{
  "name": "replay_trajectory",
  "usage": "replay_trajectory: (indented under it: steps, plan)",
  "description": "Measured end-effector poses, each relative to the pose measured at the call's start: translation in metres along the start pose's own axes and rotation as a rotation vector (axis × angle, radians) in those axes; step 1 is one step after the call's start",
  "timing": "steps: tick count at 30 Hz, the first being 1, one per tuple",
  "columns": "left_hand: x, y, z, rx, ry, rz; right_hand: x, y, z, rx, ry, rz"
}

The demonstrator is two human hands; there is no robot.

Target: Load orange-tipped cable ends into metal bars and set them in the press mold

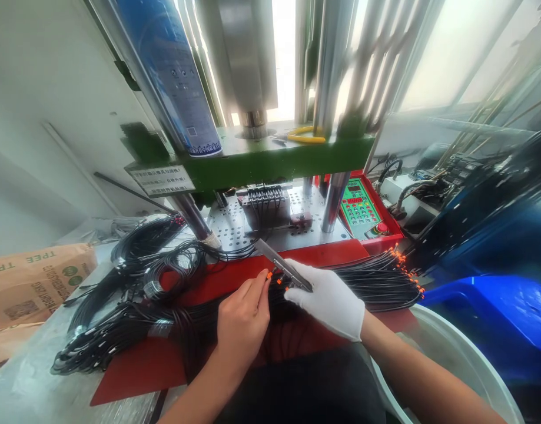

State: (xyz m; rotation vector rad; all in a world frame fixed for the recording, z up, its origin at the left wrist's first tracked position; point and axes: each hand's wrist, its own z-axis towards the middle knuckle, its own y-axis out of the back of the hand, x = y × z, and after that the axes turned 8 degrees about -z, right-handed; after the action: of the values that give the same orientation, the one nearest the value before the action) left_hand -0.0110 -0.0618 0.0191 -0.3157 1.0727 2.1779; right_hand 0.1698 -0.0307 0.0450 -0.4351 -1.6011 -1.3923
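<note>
My left hand (244, 318) is bare and pinches an orange-tipped end of a black cable (269, 274) over the red mat (142, 368). My right hand (329, 299) wears a white glove and grips a grey metal tool (281, 265) that points up and left toward the mould. Both hands meet above a bundle of black cables (376, 281) with orange tips lying across the mat. Behind them the mould block (265, 203) on the perforated steel plate holds a row of black cables.
A green press frame (274, 159) with steel columns stands over the plate; yellow pliers (305, 136) and a blue spray can (173, 76) rest on it. Coiled black cables (142, 259) lie left, a brown sack (32, 282) further left. A red-green control panel (361, 209), blue bin (495, 318) and white tub (451, 353) are at right.
</note>
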Motion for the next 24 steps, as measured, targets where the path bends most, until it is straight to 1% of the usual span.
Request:
replay_trajectory:
  steps: [4,7,9,11,14,16,18,20,22,24]
  plan:
    - [-0.006,-0.004,0.006,0.008,0.006,0.171,-0.003,-0.002,0.002,-0.016,-0.006,-0.012]
    - [-0.008,-0.008,0.008,0.013,0.018,0.205,-0.004,0.002,0.003,0.000,-0.018,0.009]
    - [-0.008,-0.009,0.009,0.023,0.041,0.154,-0.004,0.006,0.004,0.019,-0.008,0.026]
    - [-0.009,-0.007,0.011,0.053,0.073,0.036,-0.004,0.012,0.004,0.042,0.012,0.041]
    - [-0.010,0.001,0.016,0.156,0.147,-0.179,-0.003,0.019,0.003,0.074,0.019,0.054]
    - [-0.010,0.007,0.019,0.237,0.216,-0.268,-0.003,0.023,0.003,0.077,0.016,0.040]
    - [-0.010,0.012,0.022,0.310,0.266,-0.303,-0.003,0.024,0.002,0.064,0.017,0.017]
    - [-0.009,0.016,0.025,0.362,0.278,-0.313,-0.004,0.023,0.001,0.051,0.012,-0.001]
    - [-0.009,0.018,0.027,0.379,0.264,-0.319,-0.005,0.021,0.000,0.050,0.010,-0.007]
    - [-0.010,0.018,0.028,0.362,0.249,-0.323,-0.006,0.020,0.000,0.062,0.024,0.000]
